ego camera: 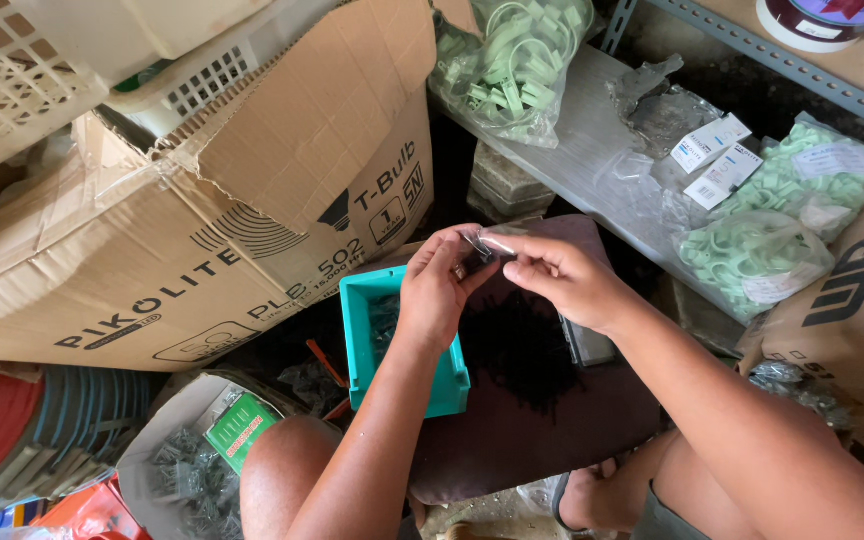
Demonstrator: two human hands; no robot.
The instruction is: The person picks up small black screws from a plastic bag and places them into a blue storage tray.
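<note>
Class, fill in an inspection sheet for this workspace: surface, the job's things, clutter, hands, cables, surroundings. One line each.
Surface: dark brown pad with a heap of small black pieces.
Job's things: small clear packet pinched between both hands; teal bin beside the pad.
Clutter: bags of pale green clips, small white boxes, a bag of grey metal parts.
Hands: left hand and right hand both closed on the packet.
Cables: nothing seen.
Surroundings: torn cardboard carton, white baskets, metal shelf.

teal tray (360, 330), pale green clips (517, 60), brown box (202, 250)
</note>
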